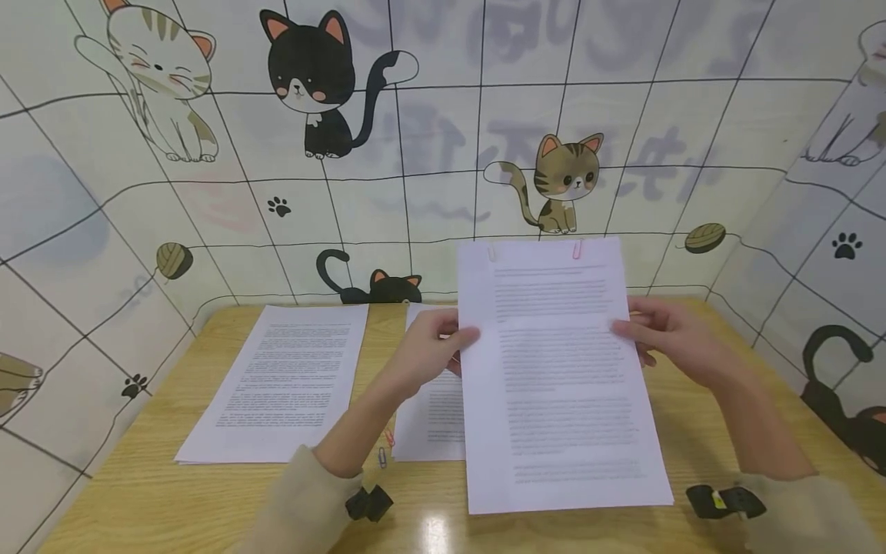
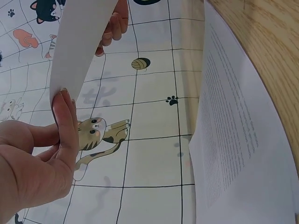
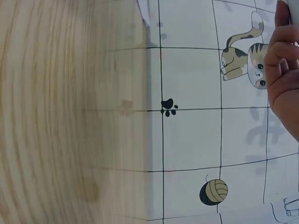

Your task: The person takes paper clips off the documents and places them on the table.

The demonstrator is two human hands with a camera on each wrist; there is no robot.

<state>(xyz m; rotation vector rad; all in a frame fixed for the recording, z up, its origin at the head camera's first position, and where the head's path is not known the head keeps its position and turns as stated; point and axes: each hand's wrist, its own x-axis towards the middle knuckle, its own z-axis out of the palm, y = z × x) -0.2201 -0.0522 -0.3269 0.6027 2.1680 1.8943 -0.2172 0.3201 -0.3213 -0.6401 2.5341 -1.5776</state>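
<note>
Your left hand (image 1: 429,350) and right hand (image 1: 667,338) pinch the clipped papers (image 1: 567,385) by opposite side edges, raised over the wooden table (image 1: 152,492). The pink clip (image 1: 577,249) and pale clip (image 1: 492,253) sit only at the top, so lower corners could fan if your pinch slackens. Papers: thin, smooth rectangles; clips: slim loops.

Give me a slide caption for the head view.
Left hand and right hand hold clipped printed paper above a wooden table.

Nothing legible: print on papers (image 1: 571,369) too small; characters (image 1: 514,32) on wall covering (image 1: 443,215) faint.
</note>
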